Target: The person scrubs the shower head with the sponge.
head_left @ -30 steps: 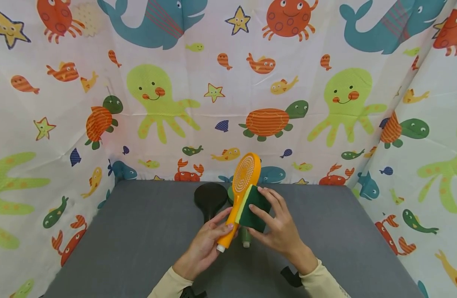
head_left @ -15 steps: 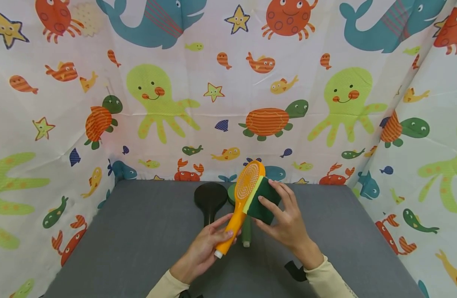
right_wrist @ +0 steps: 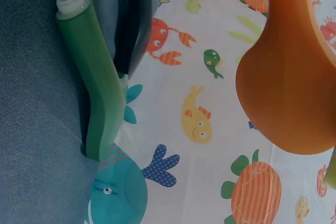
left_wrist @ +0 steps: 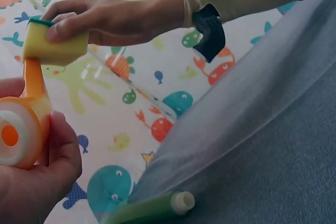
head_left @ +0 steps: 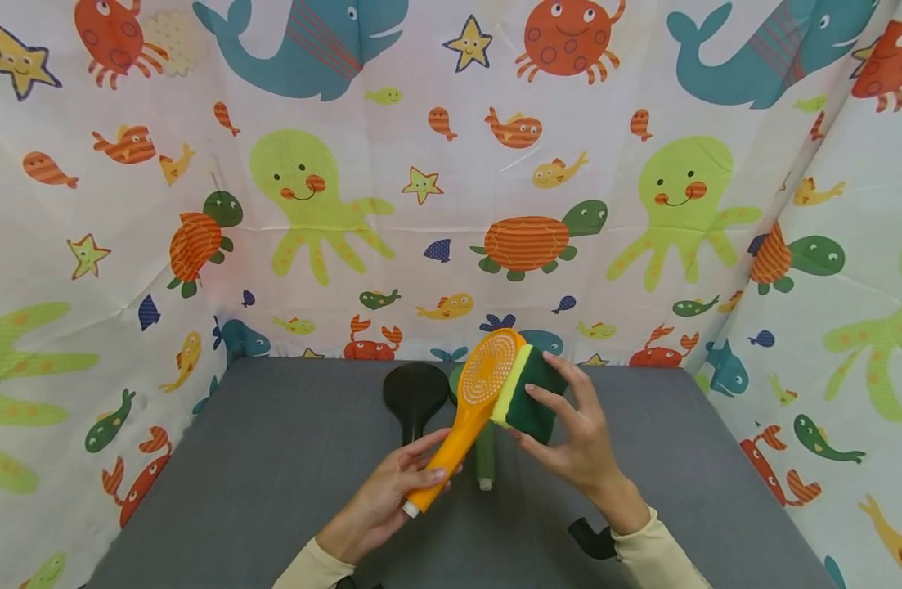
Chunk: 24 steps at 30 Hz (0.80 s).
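My left hand [head_left: 380, 491] grips the handle of an orange shower head [head_left: 471, 409], its perforated face turned up toward the head camera. The threaded white end of the handle points down toward me. In my right hand [head_left: 586, 433] is a sponge [head_left: 535, 405], yellow with a dark green scouring side. Its yellow side lies against the right edge of the orange head. From the left wrist, the sponge [left_wrist: 58, 45] shows its yellow part beyond the handle end. The right wrist view catches the smooth back of the orange shower head [right_wrist: 289, 77].
Behind the hands, a black shower head [head_left: 415, 393] lies on the grey table [head_left: 289, 466]. Beside it is a green shower head [head_left: 486, 462], partly hidden by the orange one. A curtain [head_left: 436, 229] printed with sea animals hangs around the table's back and sides.
The orange shower head has come lower and leans further right, its handle end shifting left toward me. My right hand and the sponge have moved right, staying at the head's edge.
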Motion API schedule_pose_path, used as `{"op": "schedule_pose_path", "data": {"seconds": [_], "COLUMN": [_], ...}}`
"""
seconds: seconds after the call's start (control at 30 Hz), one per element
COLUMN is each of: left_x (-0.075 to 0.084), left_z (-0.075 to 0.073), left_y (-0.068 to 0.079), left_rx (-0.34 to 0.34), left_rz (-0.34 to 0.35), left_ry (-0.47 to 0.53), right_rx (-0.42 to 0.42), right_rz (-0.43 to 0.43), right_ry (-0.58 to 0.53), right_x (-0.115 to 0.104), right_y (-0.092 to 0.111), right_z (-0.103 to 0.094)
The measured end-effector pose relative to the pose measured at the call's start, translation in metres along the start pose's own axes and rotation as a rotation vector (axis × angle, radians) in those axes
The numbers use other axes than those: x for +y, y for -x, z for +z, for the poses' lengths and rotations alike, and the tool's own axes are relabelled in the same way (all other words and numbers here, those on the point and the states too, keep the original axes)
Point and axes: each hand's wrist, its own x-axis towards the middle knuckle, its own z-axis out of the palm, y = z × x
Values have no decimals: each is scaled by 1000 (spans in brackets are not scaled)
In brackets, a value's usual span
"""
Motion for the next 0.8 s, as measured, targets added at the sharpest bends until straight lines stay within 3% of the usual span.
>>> {"op": "schedule_pose_path", "data": {"seconds": [0.23,0.4,0.57,0.8], "left_x": [1,1,1,1], "left_z": [-9,-17,-24,-32], "left_y": [5,7,10,14], "left_rx": [-14,-62,-105,-161], "left_rz": [-16,-20,-39,-35], "left_ry": [-6,5,0,-16], "right_rx": [-4,6,12,-18], "right_rz": [69,88,99,133], "right_ry": [-109,-183,-234,-274], "right_x": [1,-1,-17,-14], "right_y": [-1,-5,-18,-22], "right_z": [-3,-5,-16,-23]}}
